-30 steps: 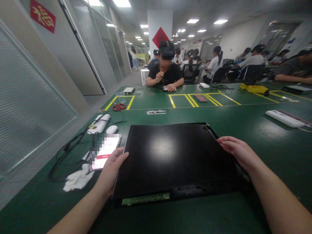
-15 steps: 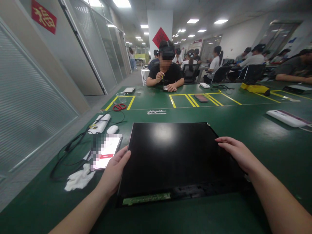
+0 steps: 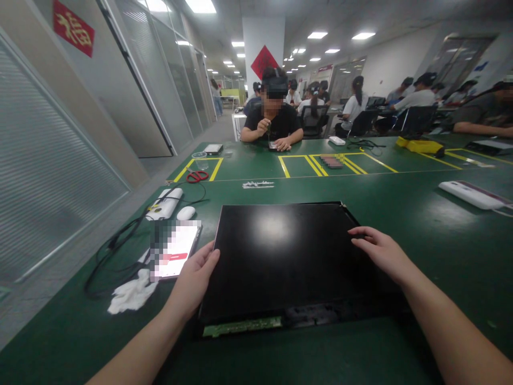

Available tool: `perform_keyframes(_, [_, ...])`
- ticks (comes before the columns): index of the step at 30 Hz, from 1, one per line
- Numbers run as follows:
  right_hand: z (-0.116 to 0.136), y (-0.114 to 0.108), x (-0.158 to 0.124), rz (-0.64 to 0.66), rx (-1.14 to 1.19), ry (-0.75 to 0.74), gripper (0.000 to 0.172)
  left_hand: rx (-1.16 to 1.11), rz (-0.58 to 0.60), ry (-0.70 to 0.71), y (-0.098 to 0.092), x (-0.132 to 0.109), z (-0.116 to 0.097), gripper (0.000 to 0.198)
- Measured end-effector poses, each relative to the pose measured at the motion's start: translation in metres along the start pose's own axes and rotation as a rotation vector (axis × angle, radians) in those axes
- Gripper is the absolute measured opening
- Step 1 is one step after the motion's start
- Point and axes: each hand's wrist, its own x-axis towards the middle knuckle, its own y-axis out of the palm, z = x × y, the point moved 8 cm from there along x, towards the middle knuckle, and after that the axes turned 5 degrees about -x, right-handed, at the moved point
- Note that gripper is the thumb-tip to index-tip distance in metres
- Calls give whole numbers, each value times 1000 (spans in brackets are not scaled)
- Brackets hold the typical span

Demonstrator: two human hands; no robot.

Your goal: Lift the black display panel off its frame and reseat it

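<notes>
A black LCD panel [image 3: 280,262] lies face up before me, with a green circuit board strip [image 3: 242,326] along its near edge. A thin black frame [image 3: 352,215] shows beyond its far right corner. My left hand [image 3: 200,267] grips the panel's left edge, thumb on top and fingers around the side. At the right side, my right hand [image 3: 379,248] has its thumb and forefinger slightly apart, fingertips over the panel's right border. Whether those fingertips touch the panel is hard to tell.
Left of the panel are a lit phone [image 3: 180,251], crumpled tissue [image 3: 132,293], a white mouse [image 3: 186,213], black cables [image 3: 116,240] and red scissors [image 3: 197,176]. Small pieces [image 3: 257,185] lie beyond. A co-worker [image 3: 272,117] sits opposite at the green table [image 3: 401,192].
The panel has shifted slightly right and toward me, uncovering some of the frame's far edge. My left hand moved right with it; my right hand moved slightly inward.
</notes>
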Motion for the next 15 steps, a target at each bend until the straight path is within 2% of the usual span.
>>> perform_keyframes(10, [21, 10, -11, 38, -84, -62, 27, 175, 11, 66, 0, 4, -5, 58])
perform_keyframes(15, [22, 12, -10, 44, -151, -122, 27, 199, 43, 70, -2, 7, -4, 61])
